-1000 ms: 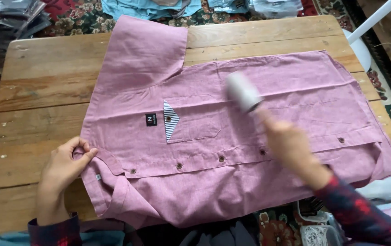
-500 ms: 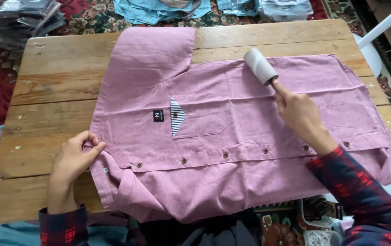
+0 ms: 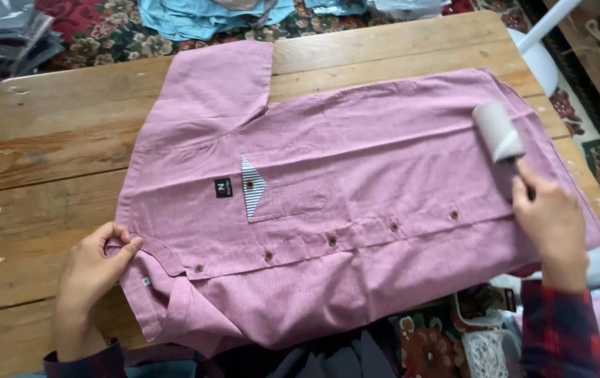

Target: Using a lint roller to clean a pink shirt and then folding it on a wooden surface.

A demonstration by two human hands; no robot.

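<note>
Cylindrical lint roller (image 3: 498,131) slid across pink woven shirt (image 3: 356,210).

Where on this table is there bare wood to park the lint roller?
Bare table lies left of the pink shirt, above the left hand pinching the collar, and behind the shirt beside the raised sleeve. The right edge is crowded: the right hand holds the lint roller there.
</note>
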